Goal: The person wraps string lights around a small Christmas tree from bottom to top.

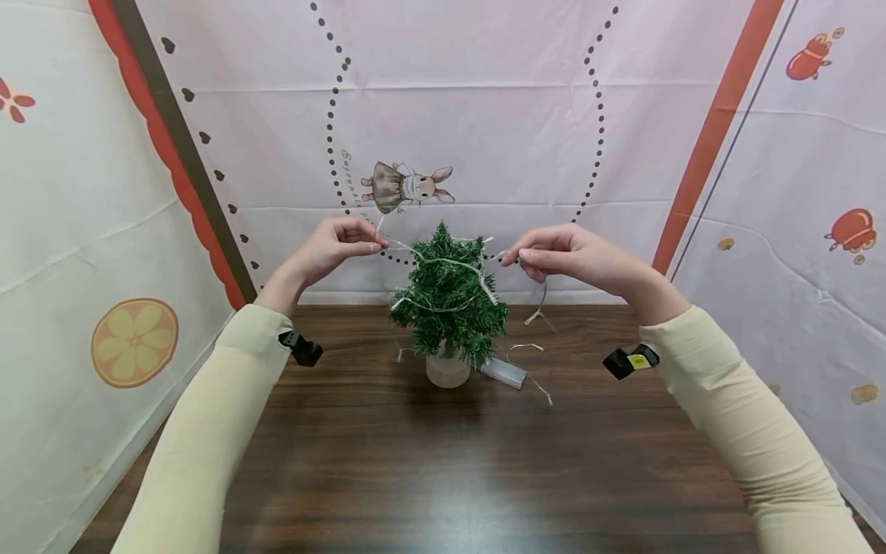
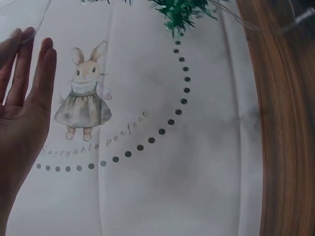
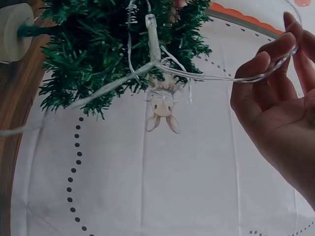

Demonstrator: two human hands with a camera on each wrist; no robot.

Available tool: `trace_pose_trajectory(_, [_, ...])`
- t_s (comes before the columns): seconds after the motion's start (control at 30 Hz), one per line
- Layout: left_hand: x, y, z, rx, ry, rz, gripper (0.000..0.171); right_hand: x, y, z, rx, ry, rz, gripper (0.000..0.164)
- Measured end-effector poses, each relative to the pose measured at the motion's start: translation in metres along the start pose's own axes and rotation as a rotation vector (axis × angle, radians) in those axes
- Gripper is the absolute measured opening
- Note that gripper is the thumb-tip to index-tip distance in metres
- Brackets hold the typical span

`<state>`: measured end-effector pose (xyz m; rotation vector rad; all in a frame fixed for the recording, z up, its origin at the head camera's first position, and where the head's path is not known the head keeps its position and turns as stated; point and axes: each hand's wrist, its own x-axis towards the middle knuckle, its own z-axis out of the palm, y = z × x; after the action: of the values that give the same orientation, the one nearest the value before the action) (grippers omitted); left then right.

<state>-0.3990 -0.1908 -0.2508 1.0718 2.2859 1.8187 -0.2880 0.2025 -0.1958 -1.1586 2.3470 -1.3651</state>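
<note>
Tree (image 1: pixel 448 288), between the left hand (image 1: pixel 339 245) and the right hand (image 1: pixel 571 252): green foliage, off-white base (image 1: pixel 447 372). Light string (image 3: pixel 154 46), at the hands: clear to whitish. Box (image 1: pixel 504 373), below and inboard of the right hand: translucent pale grey. Bench (image 1: pixel 450 469), below both hands: dark brown, wood-grain pattern. Back cloth (image 1: pixel 477 138), beyond the hands: pinkish white, dark dotted lines, rabbit print (image 1: pixel 388 186) with grey-green skirt. Left cloth (image 1: pixel 55 231), outboard of the left hand: white, red scalloped band (image 1: pixel 166 146), orange-and-yellow fruit slice (image 1: pixel 134 342).
</note>
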Motion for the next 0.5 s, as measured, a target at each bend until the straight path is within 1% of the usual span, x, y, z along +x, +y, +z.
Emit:
trace_pose_trajectory(0.07, [-0.001, -0.004, 0.0, 0.054, 0.0, -0.009, 0.01, 0.001, 0.001, 0.003, -0.022, -0.026, 0.006, 0.026])
trace_pose_trajectory(0.23, [-0.001, -0.016, 0.003, 0.128, -0.005, -0.054, 0.016, 0.004, 0.007, 0.011, -0.045, -0.103, -0.016, 0.024])
trace_pose_trajectory(0.3, [-0.003, -0.021, 0.005, 0.143, -0.004, -0.063, 0.017, 0.004, 0.01, 0.015, -0.064, -0.144, -0.018, 0.024])
trace_pose_trajectory(0.37, [-0.006, -0.026, 0.007, 0.147, 0.001, -0.048, 0.016, 0.003, 0.012, 0.019, -0.071, -0.189, -0.017, 0.023])
trace_pose_trajectory(0.43, [-0.009, -0.029, 0.009, 0.127, 0.007, -0.014, 0.015, 0.003, 0.015, 0.023, -0.081, -0.227, -0.009, 0.022])
trace_pose_trajectory(0.5, [-0.013, -0.032, 0.011, 0.106, 0.016, 0.031, 0.014, 0.002, 0.018, 0.026, -0.067, -0.267, 0.004, 0.022])
